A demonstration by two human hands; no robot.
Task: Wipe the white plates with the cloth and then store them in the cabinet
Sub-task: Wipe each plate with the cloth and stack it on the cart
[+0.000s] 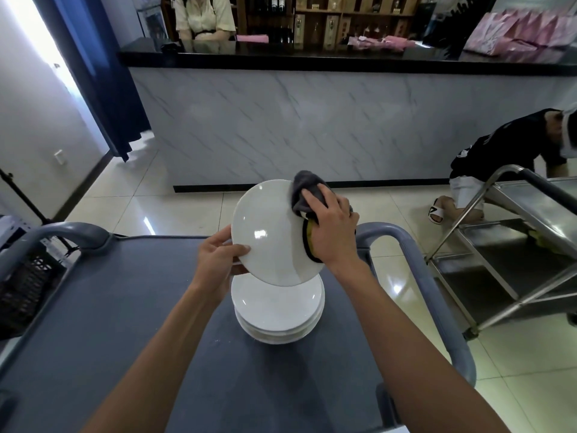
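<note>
A long counter (312,126) with a pale marbled front and a black top ran across the far side of the room, with wooden shelves (343,17) of bottles behind it and pink bags (524,32) at its right end. A person in a pale shirt (203,17) sat behind it, and another in a black top (515,142) crouched on the tiled floor (140,189) at right, beside a steel trolley (512,232).

Nearest the camera stood a grey cart (125,307), its flat top taking up most of the lower view (rounded handles at the far corners). A black crate (22,292) sat off its left edge.

On the cart, right of centre, lay a stack (278,314) of white plates. Just above it one plate (268,232) was held clear of the stack, tilted with its face toward the camera.

The left hand (218,257) gripped that plate at its lower left rim, thumb curled over the face and fingers behind. The right hand (331,226) pressed a bunched grey cloth (307,192) against the plate's right side, fingers curled over the fabric; a yellow-and-black edge of the cloth showed under the palm.
</note>
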